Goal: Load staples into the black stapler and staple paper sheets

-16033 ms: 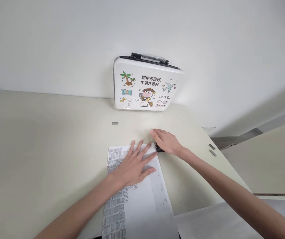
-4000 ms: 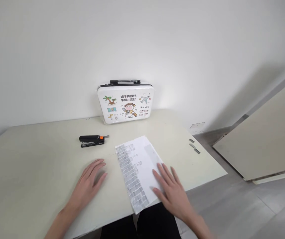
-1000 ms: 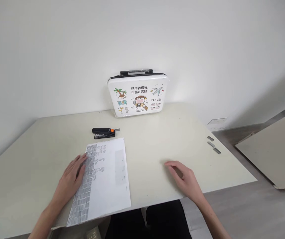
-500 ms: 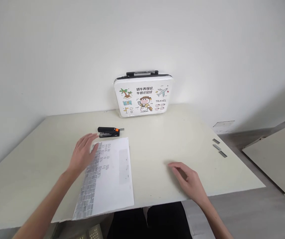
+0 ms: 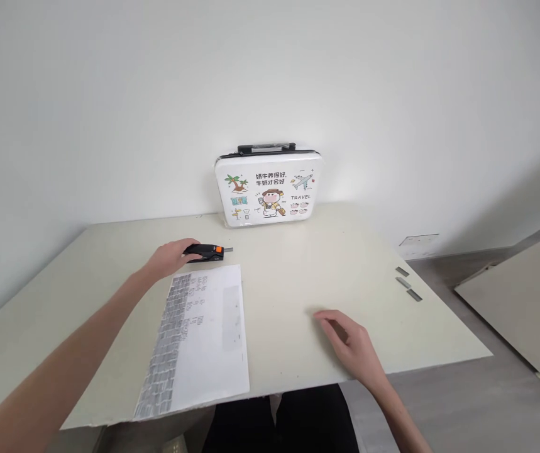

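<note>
My left hand (image 5: 171,257) is closed around the rear end of a black stapler (image 5: 210,252) with an orange piece on top. A short metal strip sticks out of the stapler's right end. Just in front of it lies a sheet of paper (image 5: 210,340), grey-patterned down its left side and printed with small text. My right hand (image 5: 349,346) rests at the right of the table, fingers curled together with thumb and fingertips nearly meeting; nothing can be made out between them.
A white case (image 5: 270,192) with cartoon prints and a black handle stands upright against the wall. Three small staple strips (image 5: 404,283) lie near the table's right edge. The pale table (image 5: 288,283) ends just before my legs. A pale panel (image 5: 524,302) stands off to the right.
My left hand has moved from above the paper's top corner to the stapler and closed on it. The view has shifted slightly; my right hand keeps its pose.
</note>
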Demonstrator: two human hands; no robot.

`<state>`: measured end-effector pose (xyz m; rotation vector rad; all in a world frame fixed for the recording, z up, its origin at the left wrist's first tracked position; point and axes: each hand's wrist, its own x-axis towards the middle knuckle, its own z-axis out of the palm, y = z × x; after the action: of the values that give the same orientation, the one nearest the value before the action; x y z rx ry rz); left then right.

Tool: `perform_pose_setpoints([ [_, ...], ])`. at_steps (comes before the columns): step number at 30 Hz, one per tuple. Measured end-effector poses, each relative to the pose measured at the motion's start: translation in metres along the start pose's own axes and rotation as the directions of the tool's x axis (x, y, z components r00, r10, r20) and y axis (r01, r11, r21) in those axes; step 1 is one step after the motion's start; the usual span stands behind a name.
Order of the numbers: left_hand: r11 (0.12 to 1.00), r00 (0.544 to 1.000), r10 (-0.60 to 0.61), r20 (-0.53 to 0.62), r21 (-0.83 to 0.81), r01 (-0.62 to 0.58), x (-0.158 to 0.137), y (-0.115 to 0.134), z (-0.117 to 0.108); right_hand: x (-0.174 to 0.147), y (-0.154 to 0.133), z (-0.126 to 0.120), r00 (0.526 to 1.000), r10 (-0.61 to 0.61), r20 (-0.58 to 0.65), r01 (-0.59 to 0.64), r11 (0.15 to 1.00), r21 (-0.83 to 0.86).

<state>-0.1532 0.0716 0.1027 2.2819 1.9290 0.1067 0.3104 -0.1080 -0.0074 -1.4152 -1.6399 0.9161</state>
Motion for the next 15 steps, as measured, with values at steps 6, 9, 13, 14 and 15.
perform_pose_setpoints([
  [6,0.995,0.982,0.048,-0.180,-0.076,-0.062,-0.050,0.047,-0.004,-0.003,-0.005,-0.001,1.000,0.021,-0.003,-0.021,1.000,0.005],
  [9,0.986,0.978,0.087,-0.192,-0.125,-0.112,-0.066,0.079,-0.001,-0.003,-0.006,-0.001,1.000,0.028,0.003,-0.028,1.000,0.005],
  [13,0.962,0.970,0.171,-0.172,-0.182,-0.202,-0.076,0.116,0.011,-0.002,-0.006,-0.001,1.000,0.013,-0.003,-0.013,1.000,0.005],
  [14,0.953,0.966,0.205,-0.160,-0.191,-0.234,-0.077,0.124,0.015,-0.002,-0.005,-0.001,1.000,0.011,-0.004,-0.011,1.000,0.004],
  [15,0.942,0.959,0.243,-0.146,-0.199,-0.269,-0.078,0.133,0.020,-0.002,-0.005,-0.001,1.000,0.013,-0.005,-0.013,1.000,0.004],
])
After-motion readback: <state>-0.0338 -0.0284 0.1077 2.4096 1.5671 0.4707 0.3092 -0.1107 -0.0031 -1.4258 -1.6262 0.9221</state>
